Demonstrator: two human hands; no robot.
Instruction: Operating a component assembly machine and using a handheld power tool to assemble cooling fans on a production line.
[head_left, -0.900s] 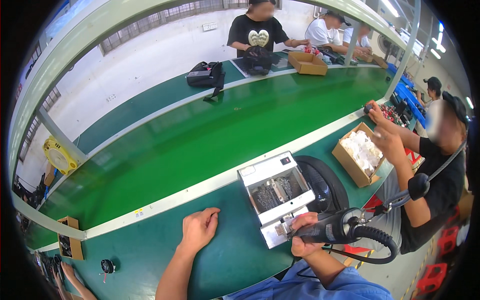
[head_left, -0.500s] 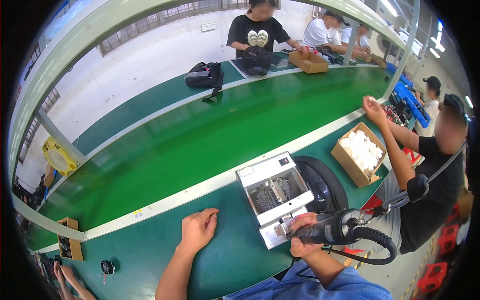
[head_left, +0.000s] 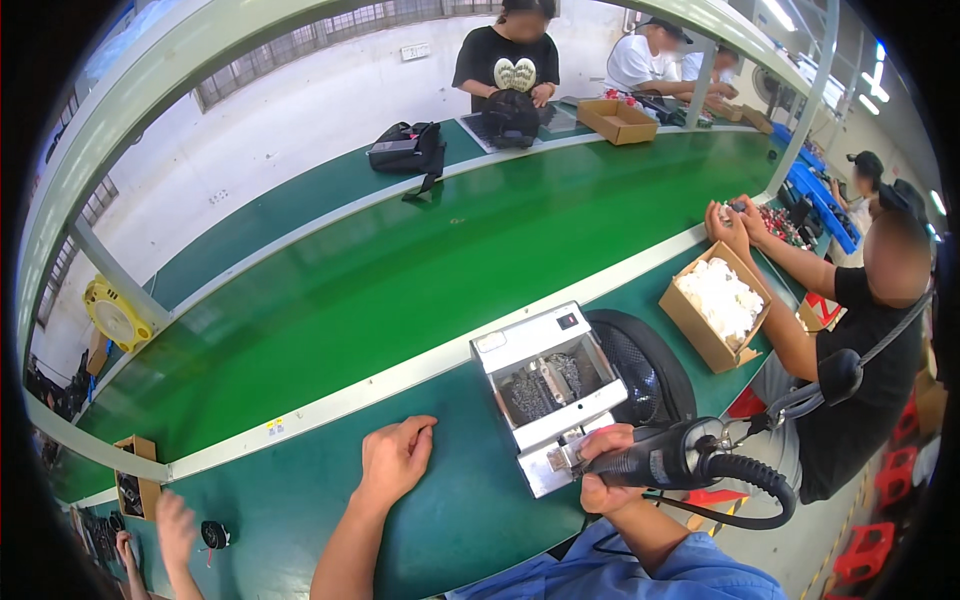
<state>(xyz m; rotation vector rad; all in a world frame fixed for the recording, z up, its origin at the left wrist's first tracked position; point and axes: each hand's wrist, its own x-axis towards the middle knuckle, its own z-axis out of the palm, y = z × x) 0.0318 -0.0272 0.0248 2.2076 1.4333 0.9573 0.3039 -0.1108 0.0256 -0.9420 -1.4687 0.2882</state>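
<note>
Sitting right of metal box [head_left: 528, 334]: mesh item [head_left: 645, 366], carton [head_left: 695, 330]

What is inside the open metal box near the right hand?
Inside the metal box, many small dark pieces lie on both sides of a metal bar. What lies beneath the pieces is covered.

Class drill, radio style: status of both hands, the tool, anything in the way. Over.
Right hand gripping driver, front end at metal box. Left hand curled on bench, nothing visible in it. Nothing seen between driver and box.
</note>
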